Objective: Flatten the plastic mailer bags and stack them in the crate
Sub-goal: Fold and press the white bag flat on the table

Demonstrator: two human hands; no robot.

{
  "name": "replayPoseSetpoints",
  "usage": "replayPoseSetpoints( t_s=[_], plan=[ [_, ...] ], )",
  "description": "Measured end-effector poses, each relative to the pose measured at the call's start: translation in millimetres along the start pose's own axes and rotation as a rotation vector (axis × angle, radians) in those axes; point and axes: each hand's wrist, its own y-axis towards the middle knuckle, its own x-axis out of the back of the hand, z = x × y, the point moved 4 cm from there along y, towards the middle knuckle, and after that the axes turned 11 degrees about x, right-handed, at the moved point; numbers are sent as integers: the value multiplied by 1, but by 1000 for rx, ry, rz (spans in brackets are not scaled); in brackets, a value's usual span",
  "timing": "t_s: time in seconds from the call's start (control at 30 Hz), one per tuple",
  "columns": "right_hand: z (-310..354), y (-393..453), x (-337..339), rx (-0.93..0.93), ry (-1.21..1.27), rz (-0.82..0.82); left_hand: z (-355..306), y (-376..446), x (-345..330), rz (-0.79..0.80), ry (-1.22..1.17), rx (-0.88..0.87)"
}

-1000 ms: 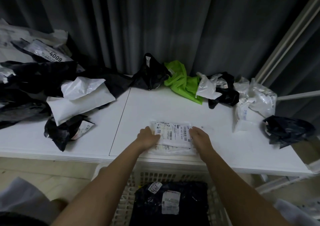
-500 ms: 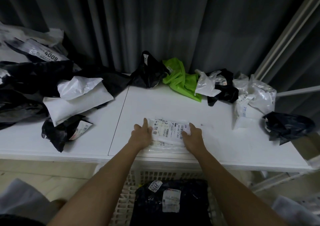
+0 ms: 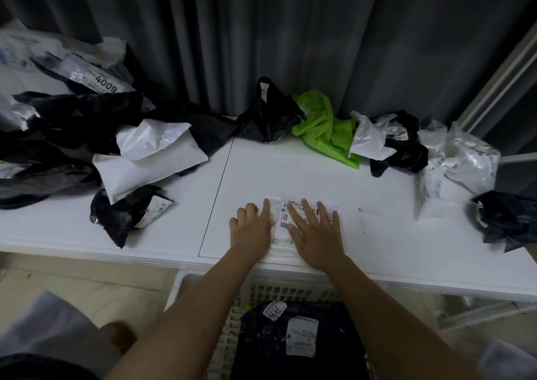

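Note:
A small clear mailer bag (image 3: 283, 219) with a white printed label lies flat near the front edge of the white table (image 3: 290, 173). My right hand (image 3: 315, 231) presses on it with straight, spread fingers, covering most of the label. My left hand (image 3: 251, 228) rests at the bag's left edge, index finger stretched along it and the other fingers loosely curled. Below the table edge stands a white perforated crate (image 3: 203, 307) with a flat black mailer (image 3: 296, 342) on top inside it.
Crumpled black and white mailers (image 3: 87, 147) are heaped on the table's left. A black bag (image 3: 267, 115), a green bag (image 3: 322, 126) and white bags (image 3: 459, 164) line the back and right. A dark curtain hangs behind.
My right hand has slid left from the bag's right edge onto its middle, fingers spread flat. My left hand stays at the left edge.

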Motion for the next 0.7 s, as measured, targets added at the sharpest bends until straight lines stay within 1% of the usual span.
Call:
replayPoseSetpoints(
  t_s=[0.07, 0.1, 0.17, 0.2, 0.23, 0.33, 0.37, 0.43, 0.5, 0.53, 0.6, 0.7],
  plan=[
    [1, -1, 0, -6, 12, 0, -5, -2, 3, -67, -9, -79],
    [1, 0, 1, -3, 13, 5, -7, -2, 3, -55, -9, -134],
    [3, 0, 1, -3, -13, 68, -11, -1, 5, 33, -20, -206],
    [1, 0, 1, -2, -7, 81, -10, 2, 10, 64, -30, -207],
    [-1, 1, 2, -11, 30, 84, -6, 7, 18, 54, -42, -187],
    [-2, 12, 14, -94, 221, 138, 25, 30, 49, -103, -97, -14],
    [0, 17, 21, -130, 280, 101, 41, 37, 59, -167, -110, 50],
    [11, 32, 40, -135, 335, -96, 73, 51, 81, -298, -95, 139],
    [30, 46, 63, -64, 339, -278, 101, 61, 100, -370, -58, 204],
    [43, 56, 73, -19, 352, -325, 117, 66, 109, -394, -36, 236],
    [66, 78, 89, 39, 387, -352, 144, 75, 122, -394, 7, 294],
    [105, 112, 107, 109, 425, -355, 173, 88, 132, -322, 64, 350]
  ],
)
